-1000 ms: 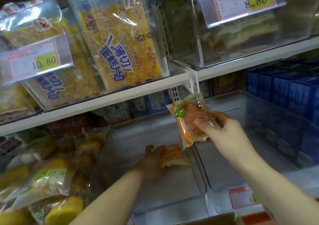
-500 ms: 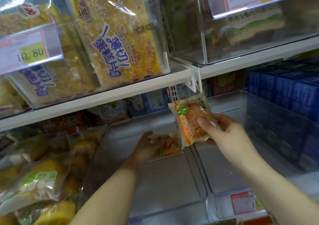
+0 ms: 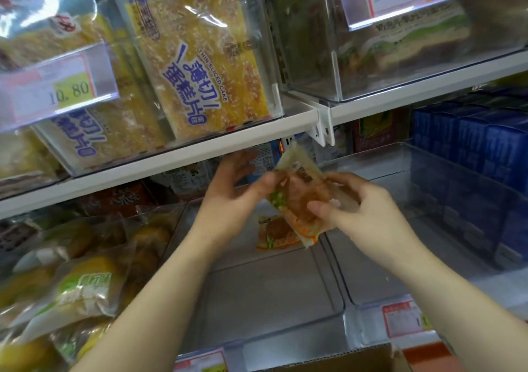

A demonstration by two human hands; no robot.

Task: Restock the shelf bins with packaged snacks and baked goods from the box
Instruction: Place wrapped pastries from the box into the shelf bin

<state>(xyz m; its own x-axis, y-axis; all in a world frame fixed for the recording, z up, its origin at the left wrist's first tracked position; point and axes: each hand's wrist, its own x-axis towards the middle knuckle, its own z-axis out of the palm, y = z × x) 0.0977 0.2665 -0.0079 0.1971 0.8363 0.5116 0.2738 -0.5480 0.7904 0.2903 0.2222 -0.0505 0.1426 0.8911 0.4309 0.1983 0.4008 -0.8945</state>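
Both hands hold one clear packet with a golden bun, a green logo and orange trim [image 3: 300, 200] above the middle clear bin [image 3: 265, 294] on the lower shelf. My right hand [image 3: 368, 214] pinches the packet's right side between thumb and fingers. My left hand [image 3: 228, 200] has its thumb on the packet's left edge, with the fingers spread up behind it. A second packet of the same bun [image 3: 274, 236] lies flat at the back of that bin, partly hidden by the held one.
Left of it is a bin of yellow cakes in bags [image 3: 74, 286]. Another clear bin [image 3: 400, 257] stands to the right, then blue cartons [image 3: 480, 154]. Thin sliced cake bags [image 3: 200, 57] and a sandwich bin [image 3: 400, 37] fill the upper shelf. The cardboard box's rim [image 3: 343, 361] shows at the bottom.
My left hand let go of the packet lying in the bin and rose to meet the packet in my right hand. The right hand tilted that packet and moved slightly toward the middle bin.
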